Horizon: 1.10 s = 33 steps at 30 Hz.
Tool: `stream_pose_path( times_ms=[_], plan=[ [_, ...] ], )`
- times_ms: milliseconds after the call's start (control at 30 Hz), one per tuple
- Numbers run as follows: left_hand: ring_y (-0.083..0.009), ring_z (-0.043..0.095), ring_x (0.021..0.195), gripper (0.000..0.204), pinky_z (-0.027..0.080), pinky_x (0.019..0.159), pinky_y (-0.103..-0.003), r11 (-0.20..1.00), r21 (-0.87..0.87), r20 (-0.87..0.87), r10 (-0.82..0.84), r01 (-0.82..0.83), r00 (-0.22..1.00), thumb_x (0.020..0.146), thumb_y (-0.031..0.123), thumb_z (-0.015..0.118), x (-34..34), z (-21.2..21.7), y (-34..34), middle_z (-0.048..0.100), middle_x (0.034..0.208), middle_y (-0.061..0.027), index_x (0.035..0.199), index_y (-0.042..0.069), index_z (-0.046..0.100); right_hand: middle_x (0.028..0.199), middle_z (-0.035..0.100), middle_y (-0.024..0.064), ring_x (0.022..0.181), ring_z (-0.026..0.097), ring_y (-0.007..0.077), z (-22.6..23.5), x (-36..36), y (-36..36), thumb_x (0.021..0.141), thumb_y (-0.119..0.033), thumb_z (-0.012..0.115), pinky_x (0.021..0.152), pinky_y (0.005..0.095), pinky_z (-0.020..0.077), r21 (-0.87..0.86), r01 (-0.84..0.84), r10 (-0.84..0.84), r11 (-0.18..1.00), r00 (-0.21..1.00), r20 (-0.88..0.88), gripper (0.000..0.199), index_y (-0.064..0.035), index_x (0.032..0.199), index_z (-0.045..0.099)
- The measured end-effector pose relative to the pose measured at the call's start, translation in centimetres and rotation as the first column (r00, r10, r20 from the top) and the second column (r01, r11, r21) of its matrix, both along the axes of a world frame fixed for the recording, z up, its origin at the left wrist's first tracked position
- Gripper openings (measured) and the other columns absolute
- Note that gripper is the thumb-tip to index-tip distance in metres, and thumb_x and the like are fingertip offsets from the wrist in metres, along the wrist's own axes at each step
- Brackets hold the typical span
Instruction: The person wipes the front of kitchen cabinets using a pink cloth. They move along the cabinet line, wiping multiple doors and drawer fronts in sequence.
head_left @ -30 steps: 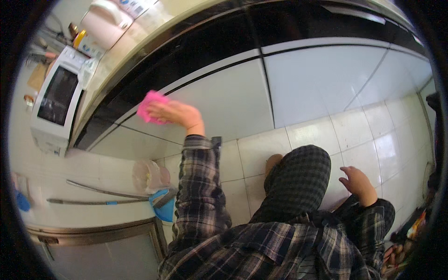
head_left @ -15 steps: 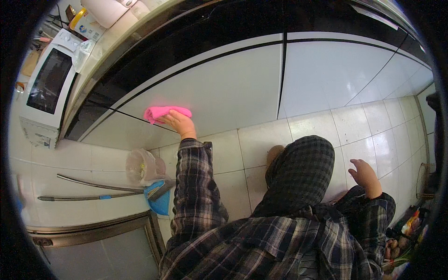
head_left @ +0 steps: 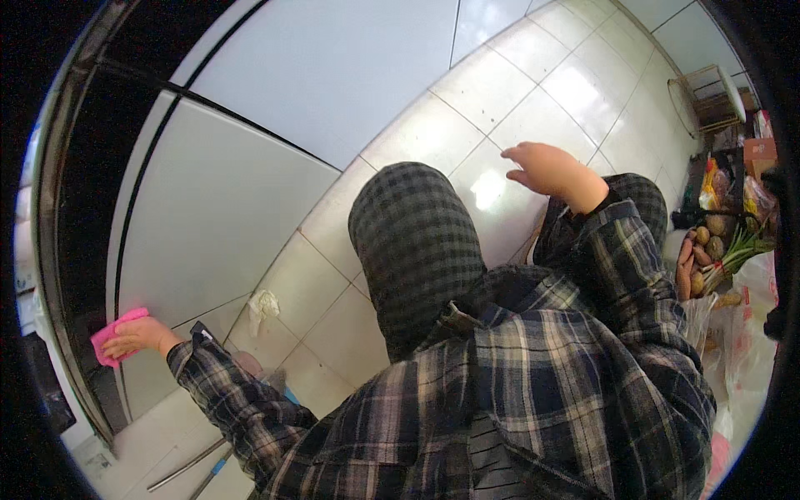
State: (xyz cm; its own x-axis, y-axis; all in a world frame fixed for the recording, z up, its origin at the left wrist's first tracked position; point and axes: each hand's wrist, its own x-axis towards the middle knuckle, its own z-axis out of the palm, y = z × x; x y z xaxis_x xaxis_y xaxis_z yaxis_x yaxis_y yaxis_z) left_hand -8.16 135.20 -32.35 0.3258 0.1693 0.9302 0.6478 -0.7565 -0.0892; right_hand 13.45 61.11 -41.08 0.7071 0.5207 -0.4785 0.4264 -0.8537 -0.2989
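Pink cloth [head_left: 117,332] at lower left of frame, pressed against the white cabinet door [head_left: 212,217] under my left hand [head_left: 140,336], fingers gripping it; right hand [head_left: 552,169], upper right, fingers loosely spread, holding nothing, above the tiled floor [head_left: 508,92].

A bright pink cleaning cloth [head_left: 115,332] against a pale grey cabinet door [head_left: 212,225]; navy-and-cream plaid flannel shirt [head_left: 517,392], dark checked trousers [head_left: 412,242], glossy white floor tiles [head_left: 500,92].

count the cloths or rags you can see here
2: a pink cloth under the left hand against the white cabinet door, and a crumpled white rag on the floor tiles.
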Motion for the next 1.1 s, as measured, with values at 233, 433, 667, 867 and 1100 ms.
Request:
stream_pose_path(
  times_ms=[233,433,667,867,1100],
  plan=[
    [-0.0507,0.015,0.140,0.055,0.008,0.115,-0.060,0.940,-0.342,0.400,0.130,0.016,0.907,0.098,0.027,0.032,1.5,-9.1,-2.3,0.021,0.148,-0.0355,0.139,-0.010,0.027,0.118,0.062,0.0157,0.108,0.059,0.0356,2.3,-0.1,0.5,0.092,-0.024,0.059,0.091,0.0434,0.0487,-0.030,0.053,-0.055,0.998,0.996,-0.072,0.040,-0.0068,0.128,0.056],
    [-0.0406,0.023,0.138,0.057,0.015,0.114,-0.052,0.627,-0.695,0.570,0.181,0.352,0.802,0.099,0.032,0.030,5.0,-9.0,-12.8,0.025,0.150,-0.0252,0.145,0.000,0.018,0.115,0.063,0.0161,0.108,0.059,0.0353,1.9,0.2,0.8,0.091,-0.024,0.060,0.091,0.0435,0.0486,-0.024,0.048,-0.050,0.999,0.997,-0.067,0.039,-0.0061,0.126,0.057],
    [-0.0289,0.033,0.136,0.061,0.023,0.113,-0.043,0.219,-0.766,0.643,0.270,0.605,0.716,0.100,0.037,0.027,7.1,-5.0,-20.3,0.029,0.151,-0.0131,0.152,0.011,0.008,0.114,0.063,0.0172,0.108,0.059,0.0351,1.8,2.0,0.5,0.091,-0.025,0.061,0.092,0.0435,0.0485,-0.070,-0.024,0.022,0.997,0.999,-0.034,0.040,-0.0050,0.125,0.058],
    [-0.0261,0.045,0.124,0.059,0.038,0.102,-0.040,0.076,-0.752,0.649,0.254,0.655,0.717,0.101,0.036,0.026,6.4,-4.5,-18.2,0.034,0.147,-0.0094,0.153,0.012,0.010,0.111,0.065,0.0179,0.105,0.061,0.0361,2.9,4.6,4.2,0.090,-0.028,0.061,0.091,0.0450,0.0489,0.021,-0.067,0.065,0.998,0.991,0.116,0.039,-0.0046,0.121,0.059],
    [-0.0305,0.044,0.128,0.056,0.040,0.104,-0.043,0.054,-0.772,0.623,-0.135,0.634,0.770,0.104,0.038,0.030,7.2,-5.9,-24.5,0.035,0.145,-0.0165,0.150,0.008,0.018,0.106,0.067,0.0187,0.102,0.062,0.0373,5.7,6.4,3.3,0.090,-0.032,0.061,0.088,0.0475,0.0498,0.138,-0.116,0.082,0.983,0.969,0.232,0.037,-0.0051,0.117,0.062]
  ],
)
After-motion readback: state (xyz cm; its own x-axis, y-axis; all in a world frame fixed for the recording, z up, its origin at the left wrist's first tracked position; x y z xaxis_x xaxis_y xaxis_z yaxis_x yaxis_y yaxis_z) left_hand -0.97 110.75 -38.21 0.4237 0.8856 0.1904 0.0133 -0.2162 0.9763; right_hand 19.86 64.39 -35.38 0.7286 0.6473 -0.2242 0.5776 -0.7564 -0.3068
